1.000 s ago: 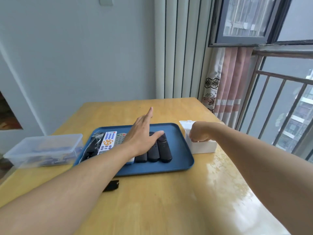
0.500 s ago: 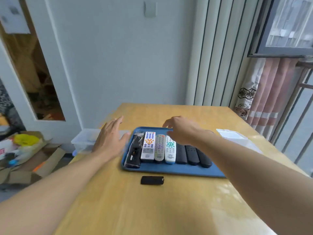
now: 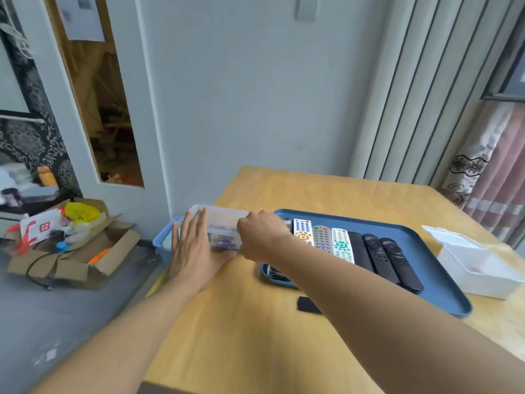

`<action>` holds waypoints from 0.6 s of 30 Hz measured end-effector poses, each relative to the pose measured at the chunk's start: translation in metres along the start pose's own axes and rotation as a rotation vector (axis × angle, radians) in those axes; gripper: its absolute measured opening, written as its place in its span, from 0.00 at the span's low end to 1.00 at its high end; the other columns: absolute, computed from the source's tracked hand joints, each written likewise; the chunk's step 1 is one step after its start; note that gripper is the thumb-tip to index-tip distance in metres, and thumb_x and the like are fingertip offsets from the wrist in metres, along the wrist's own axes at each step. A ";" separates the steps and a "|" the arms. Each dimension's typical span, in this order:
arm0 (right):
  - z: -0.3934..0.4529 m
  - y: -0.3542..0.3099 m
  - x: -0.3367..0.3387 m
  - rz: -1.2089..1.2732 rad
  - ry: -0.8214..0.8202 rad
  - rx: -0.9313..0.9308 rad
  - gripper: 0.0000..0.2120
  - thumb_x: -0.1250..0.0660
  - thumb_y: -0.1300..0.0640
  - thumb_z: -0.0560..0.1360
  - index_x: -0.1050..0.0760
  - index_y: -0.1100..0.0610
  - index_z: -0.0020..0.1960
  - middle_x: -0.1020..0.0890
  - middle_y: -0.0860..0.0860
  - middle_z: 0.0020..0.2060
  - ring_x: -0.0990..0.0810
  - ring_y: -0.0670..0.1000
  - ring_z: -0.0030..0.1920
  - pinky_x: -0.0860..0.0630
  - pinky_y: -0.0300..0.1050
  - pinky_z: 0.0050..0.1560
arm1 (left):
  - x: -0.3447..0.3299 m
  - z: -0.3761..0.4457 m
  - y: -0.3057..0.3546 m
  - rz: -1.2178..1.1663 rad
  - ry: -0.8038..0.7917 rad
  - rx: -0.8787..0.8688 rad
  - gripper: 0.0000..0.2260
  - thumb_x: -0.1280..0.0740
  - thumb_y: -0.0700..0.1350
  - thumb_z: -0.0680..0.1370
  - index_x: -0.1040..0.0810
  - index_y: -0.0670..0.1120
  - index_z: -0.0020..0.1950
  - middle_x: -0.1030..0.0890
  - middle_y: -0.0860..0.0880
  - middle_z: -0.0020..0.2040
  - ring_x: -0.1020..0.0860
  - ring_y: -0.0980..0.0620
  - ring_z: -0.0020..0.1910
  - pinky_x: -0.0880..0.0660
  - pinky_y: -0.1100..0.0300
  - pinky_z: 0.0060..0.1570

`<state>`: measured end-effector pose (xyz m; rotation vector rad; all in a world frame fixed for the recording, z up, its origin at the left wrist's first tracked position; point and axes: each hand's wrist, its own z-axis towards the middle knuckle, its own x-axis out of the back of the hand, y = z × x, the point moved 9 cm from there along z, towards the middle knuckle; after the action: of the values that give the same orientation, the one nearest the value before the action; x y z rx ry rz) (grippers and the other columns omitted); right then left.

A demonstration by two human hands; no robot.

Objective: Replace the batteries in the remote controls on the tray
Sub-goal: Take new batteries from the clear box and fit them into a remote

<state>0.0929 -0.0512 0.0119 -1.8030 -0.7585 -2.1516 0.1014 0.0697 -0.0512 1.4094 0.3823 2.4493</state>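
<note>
Writing is unreadable; left hand (image 3: 196, 251) lies flat-fingered, right hand (image 3: 262, 237) curled, on clear box (image 3: 224, 223).

No wording, brand or number can be read anywhere. The nearest thing to a sign is a red square mark with pale strokes inside it, printed on a white and red bag (image 3: 39, 227) lying in an open brown cardboard box (image 3: 82, 260) on the floor; the strokes are too blurred to make out. The 3 light-coloured push-button remote controls (image 3: 322, 240) on the blue plastic tray (image 3: 434, 277) carry rows of coloured buttons, but any print on them is too small to read.
</note>
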 end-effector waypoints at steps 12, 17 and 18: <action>0.013 0.016 0.015 0.056 -0.094 0.045 0.20 0.31 0.50 0.74 0.22 0.58 0.63 0.21 0.56 0.53 0.22 0.58 0.54 0.23 0.46 0.45 | 0.006 -0.002 0.005 0.003 0.029 -0.039 0.54 0.30 0.66 0.73 0.63 0.45 0.82 0.57 0.48 0.83 0.59 0.51 0.82 0.55 0.45 0.80; 0.027 0.047 0.027 0.266 -0.055 -0.013 0.22 0.34 0.48 0.75 0.24 0.48 0.69 0.18 0.54 0.60 0.22 0.55 0.55 0.27 0.43 0.50 | 0.015 -0.004 0.011 0.070 0.082 -0.087 0.58 0.29 0.68 0.70 0.64 0.45 0.82 0.61 0.47 0.83 0.61 0.49 0.82 0.58 0.43 0.79; 0.030 0.053 0.030 0.316 -0.028 -0.027 0.23 0.34 0.49 0.76 0.26 0.47 0.71 0.19 0.53 0.61 0.22 0.55 0.56 0.26 0.44 0.53 | 0.015 -0.004 0.012 0.067 0.079 -0.090 0.58 0.29 0.68 0.70 0.64 0.45 0.82 0.61 0.47 0.83 0.61 0.49 0.82 0.58 0.42 0.79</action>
<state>0.1378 -0.0762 0.0563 -1.8274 -0.4172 -1.9432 0.0893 0.0642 -0.0365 1.3119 0.2426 2.5478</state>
